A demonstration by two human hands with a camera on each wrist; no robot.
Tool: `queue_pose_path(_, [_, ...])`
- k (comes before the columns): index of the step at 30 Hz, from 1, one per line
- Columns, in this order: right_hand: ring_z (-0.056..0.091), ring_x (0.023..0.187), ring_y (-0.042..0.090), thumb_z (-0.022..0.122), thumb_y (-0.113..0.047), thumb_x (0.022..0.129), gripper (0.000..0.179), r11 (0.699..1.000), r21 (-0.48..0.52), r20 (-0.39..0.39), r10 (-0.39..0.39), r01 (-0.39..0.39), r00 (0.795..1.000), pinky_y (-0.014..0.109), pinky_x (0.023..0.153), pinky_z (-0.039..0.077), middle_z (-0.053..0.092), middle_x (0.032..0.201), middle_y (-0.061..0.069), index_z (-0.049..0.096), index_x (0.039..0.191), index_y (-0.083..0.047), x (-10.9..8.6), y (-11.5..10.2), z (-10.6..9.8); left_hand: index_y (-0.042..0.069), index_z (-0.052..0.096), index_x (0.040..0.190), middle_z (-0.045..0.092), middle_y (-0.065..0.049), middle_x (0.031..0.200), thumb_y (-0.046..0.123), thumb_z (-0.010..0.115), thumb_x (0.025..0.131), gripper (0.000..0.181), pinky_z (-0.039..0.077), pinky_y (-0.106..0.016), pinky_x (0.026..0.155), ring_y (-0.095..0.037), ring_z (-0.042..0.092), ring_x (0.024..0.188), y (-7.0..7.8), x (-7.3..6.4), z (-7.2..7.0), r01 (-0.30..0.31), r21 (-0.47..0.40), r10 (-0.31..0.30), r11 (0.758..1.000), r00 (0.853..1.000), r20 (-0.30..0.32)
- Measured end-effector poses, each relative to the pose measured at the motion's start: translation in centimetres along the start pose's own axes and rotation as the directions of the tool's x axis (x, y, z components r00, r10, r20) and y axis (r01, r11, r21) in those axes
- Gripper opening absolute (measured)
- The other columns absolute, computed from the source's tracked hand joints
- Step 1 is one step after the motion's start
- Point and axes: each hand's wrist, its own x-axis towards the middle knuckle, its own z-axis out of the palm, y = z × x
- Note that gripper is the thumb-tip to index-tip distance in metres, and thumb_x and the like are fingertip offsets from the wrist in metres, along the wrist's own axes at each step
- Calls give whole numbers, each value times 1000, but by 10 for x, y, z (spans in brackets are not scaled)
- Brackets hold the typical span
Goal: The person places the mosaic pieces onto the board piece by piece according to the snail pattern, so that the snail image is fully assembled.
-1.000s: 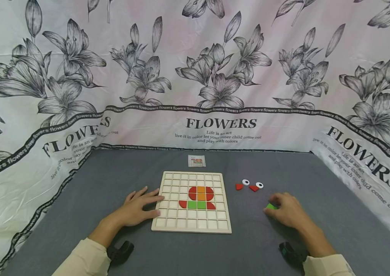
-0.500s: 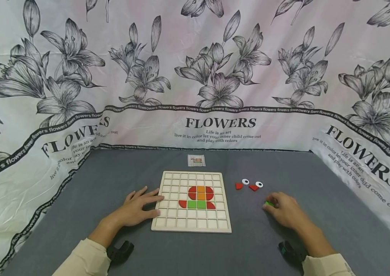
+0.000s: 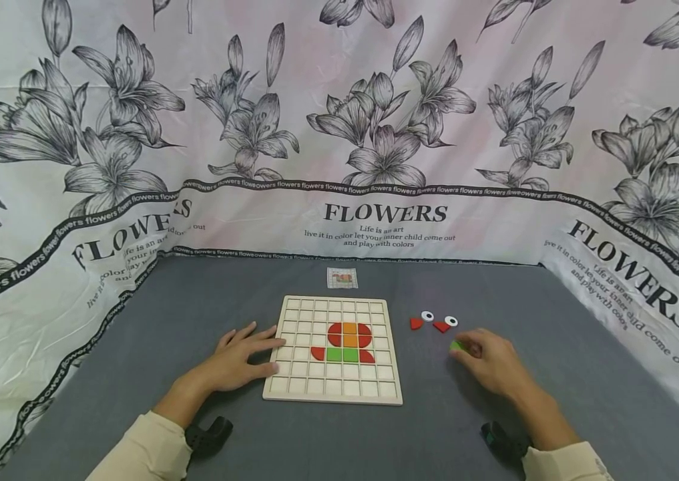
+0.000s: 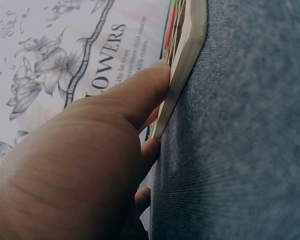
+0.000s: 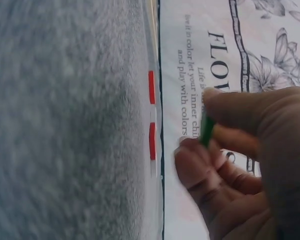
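Note:
My left hand (image 3: 234, 361) rests at the left edge of a wooden grid board (image 3: 303, 387), thumb and fingertips touching its rim with the fingers spread. In the left wrist view the thumb (image 4: 145, 90) lies against the board's side. Set in the grid are red rounded pieces (image 3: 365, 335), orange squares (image 3: 350, 334) and green squares (image 3: 334, 355). To the right of the board, my right hand (image 3: 492, 361) pinches a small green piece (image 5: 207, 129) between thumb and fingers, raised off the table in the right wrist view. Most of that piece is hidden by the fingers.
Two red pieces (image 3: 441, 327) and two white discs with black dots (image 3: 428, 316) lie between the board and my right hand. A small picture card (image 3: 342, 278) lies behind the board. Flower-printed cloth (image 3: 387, 227) stands around the grey table (image 3: 243, 280).
My right hand has moved slightly left and away from me, toward the board, with the green piece in its fingers. The left hand has stayed at the board's edge.

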Motion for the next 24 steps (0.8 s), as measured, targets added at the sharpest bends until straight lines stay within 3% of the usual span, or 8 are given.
queue_pose_path(8, [58,70,9,82,-1,75,24,983,76,-150,-154,167,977,28,61,51,62,85,-4,73,97,-3,7,-15,4,21,54,141,33,-7,153,50,60,93,57,-3,-61,107,-41,8,143,0,0,-2,-7,2,7,1000,1000,3])
queue_pose_path(16, [61,73,9,79,3,77,27,964,149,-160,-195,219,968,29,63,55,63,93,1,72,103,1,18,-38,9,20,54,140,33,-7,153,49,60,93,56,-3,-62,106,-41,8,142,0,-1,-2,-18,-11,18,1000,1000,10])
queue_pose_path(24, [56,73,14,77,2,80,24,941,195,-157,-250,278,955,36,63,53,60,89,0,71,103,1,36,-70,17,20,55,140,33,-8,153,49,60,93,56,-3,-61,106,-41,8,143,1,-2,-2,-15,-17,15,1000,1000,12])
